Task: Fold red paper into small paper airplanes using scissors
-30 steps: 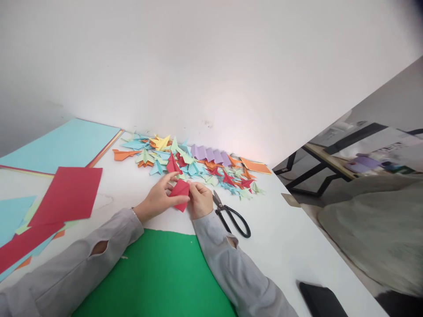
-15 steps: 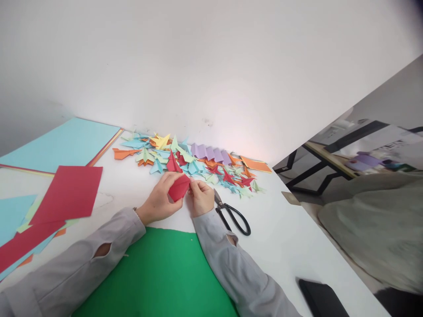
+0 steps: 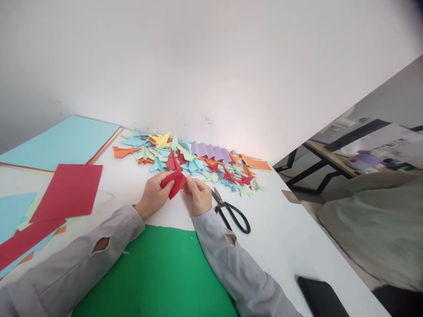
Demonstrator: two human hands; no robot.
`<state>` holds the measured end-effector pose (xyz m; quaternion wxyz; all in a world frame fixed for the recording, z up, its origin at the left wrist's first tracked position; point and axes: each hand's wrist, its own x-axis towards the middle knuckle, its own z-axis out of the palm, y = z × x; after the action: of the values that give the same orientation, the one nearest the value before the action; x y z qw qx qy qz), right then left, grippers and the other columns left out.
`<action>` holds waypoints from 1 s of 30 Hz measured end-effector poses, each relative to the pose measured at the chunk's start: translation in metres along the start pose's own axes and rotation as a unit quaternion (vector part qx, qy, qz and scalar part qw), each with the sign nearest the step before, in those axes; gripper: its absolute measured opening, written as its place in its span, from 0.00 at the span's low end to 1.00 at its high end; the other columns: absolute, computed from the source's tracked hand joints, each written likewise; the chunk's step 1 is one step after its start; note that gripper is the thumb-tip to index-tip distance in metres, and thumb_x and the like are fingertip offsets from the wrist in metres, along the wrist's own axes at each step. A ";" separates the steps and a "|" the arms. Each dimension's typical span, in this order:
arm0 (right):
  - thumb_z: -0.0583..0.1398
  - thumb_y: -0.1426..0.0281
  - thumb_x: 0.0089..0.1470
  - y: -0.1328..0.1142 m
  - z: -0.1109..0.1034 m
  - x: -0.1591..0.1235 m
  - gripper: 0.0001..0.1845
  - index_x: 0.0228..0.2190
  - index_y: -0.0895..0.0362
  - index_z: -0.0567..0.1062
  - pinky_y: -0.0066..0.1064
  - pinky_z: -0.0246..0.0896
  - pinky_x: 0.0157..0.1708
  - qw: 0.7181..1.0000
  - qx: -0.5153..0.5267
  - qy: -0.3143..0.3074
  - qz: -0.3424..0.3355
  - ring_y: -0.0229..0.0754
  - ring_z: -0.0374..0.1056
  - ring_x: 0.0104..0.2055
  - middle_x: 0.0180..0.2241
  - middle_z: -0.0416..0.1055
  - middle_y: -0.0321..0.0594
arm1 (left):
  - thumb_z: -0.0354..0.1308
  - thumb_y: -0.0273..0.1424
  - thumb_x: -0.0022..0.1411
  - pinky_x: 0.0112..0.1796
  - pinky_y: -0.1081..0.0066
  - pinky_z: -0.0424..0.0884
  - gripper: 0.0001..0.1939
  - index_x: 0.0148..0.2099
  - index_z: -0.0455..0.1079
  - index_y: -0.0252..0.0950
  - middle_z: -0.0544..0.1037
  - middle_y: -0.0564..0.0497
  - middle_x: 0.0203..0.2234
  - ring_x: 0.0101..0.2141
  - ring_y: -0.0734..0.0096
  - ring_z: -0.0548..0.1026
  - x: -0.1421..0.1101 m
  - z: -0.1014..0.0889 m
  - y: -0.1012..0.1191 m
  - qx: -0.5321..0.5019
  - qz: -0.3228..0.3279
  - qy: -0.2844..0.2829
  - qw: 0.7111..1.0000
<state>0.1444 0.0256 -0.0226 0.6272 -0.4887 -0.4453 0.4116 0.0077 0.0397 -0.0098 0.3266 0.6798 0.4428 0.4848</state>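
Note:
Between my hands is a piece of folded red paper (image 3: 177, 183), held up above the white table. My left hand (image 3: 153, 195) grips its left side, with the thumb lying across the front. At the paper's right edge, the thumb and fingers of my right hand (image 3: 199, 195) pinch it. Just behind my hands lies a heap of small folded paper planes (image 3: 160, 152) in several colours. Black-handled scissors (image 3: 231, 213) rest to the right of my right hand, blades slightly apart. Under my forearms is a green sheet (image 3: 158, 268).
Large light-blue sheets (image 3: 66, 141) are stacked at the back left, with red paper (image 3: 71, 189) and loose offcuts in front. A purple pleated strip (image 3: 211, 152) and orange paper (image 3: 256, 163) lie by the wall. A black phone-like object (image 3: 320, 297) sits front right.
The red paper has tilted and shifted slightly left, and its folded layers now show. My left hand has turned, bringing its thumb over the paper; my right hand stays at the right edge.

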 end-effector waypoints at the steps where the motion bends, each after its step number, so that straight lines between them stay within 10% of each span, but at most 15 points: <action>1: 0.63 0.58 0.42 -0.003 0.001 -0.002 0.14 0.21 0.57 0.75 0.28 0.58 0.24 1.000 -0.010 -0.010 0.001 0.35 0.61 0.20 0.18 0.69 0.34 | 0.51 0.31 0.55 0.39 0.68 0.69 0.13 0.41 0.72 0.34 0.78 0.49 0.35 0.35 0.67 0.74 0.000 0.000 0.000 0.001 -0.004 0.004 1.000; 16: 0.62 0.61 0.40 0.001 -0.001 0.000 0.11 0.22 0.56 0.74 0.31 0.62 0.27 0.998 0.023 0.062 -0.007 0.38 0.65 0.25 0.22 0.72 0.35 | 0.63 0.35 0.46 0.38 0.64 0.72 0.18 0.40 0.73 0.32 0.79 0.47 0.32 0.35 0.63 0.76 0.003 -0.002 0.006 -0.254 -0.141 -0.030 0.957; 30: 0.60 0.63 0.46 -0.001 -0.002 -0.006 0.10 0.27 0.57 0.78 0.33 0.64 0.32 0.994 -0.071 0.034 -0.080 0.42 0.69 0.30 0.27 0.76 0.39 | 0.60 0.34 0.46 0.27 0.71 0.70 0.13 0.34 0.73 0.33 0.78 0.49 0.25 0.26 0.68 0.75 0.002 -0.002 0.009 -0.205 -0.150 -0.045 0.966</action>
<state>0.1448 0.0188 -0.0227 0.6363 -0.5090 -0.4894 0.3107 0.0091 0.0382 -0.0010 0.5474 0.5451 0.4160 0.4797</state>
